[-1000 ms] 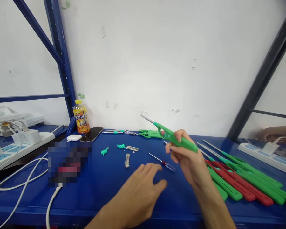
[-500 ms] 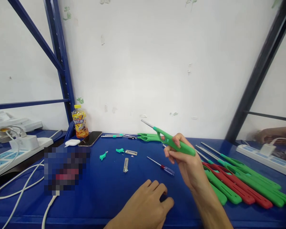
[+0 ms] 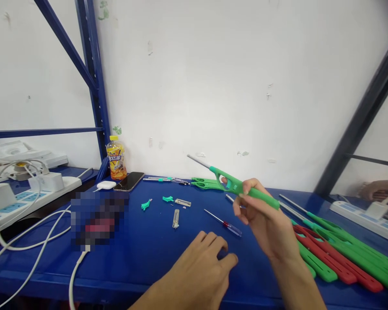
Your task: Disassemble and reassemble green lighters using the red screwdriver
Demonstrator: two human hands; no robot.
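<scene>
A green long-necked gas lighter (image 3: pixel 261 196) is held up over the bench by my right hand (image 3: pixel 271 224). Thumb and fingers pinch its handle, and its metal tube points up to the left. My left hand (image 3: pixel 203 262) rests low over the bench front, palm down, fingers loosely bent and thumb apart, with nothing visible in it. Beyond it lies a screwdriver (image 3: pixel 232 228) with a clear handle. Two clear fuel tanks (image 3: pixel 176 218) and two small teal triggers (image 3: pixel 145 205) lie left of the screwdriver. Several green and red lighters (image 3: pixel 336 254) are fanned out at the right.
Green handle shells (image 3: pixel 208 184) and metal tubes with wires (image 3: pixel 163 179) lie along the back. A drink bottle (image 3: pixel 116 159), phone (image 3: pixel 129 181) and white case (image 3: pixel 106 185) stand at back left. Power strips (image 3: pixel 64 184) and white cables (image 3: pixel 45 249) flank the blue bench (image 3: pixel 136 249).
My right hand and the lighter have shifted slightly right, with the lighter turned a little in the grip. The view has swung slightly left. My left hand looks nearly the same.
</scene>
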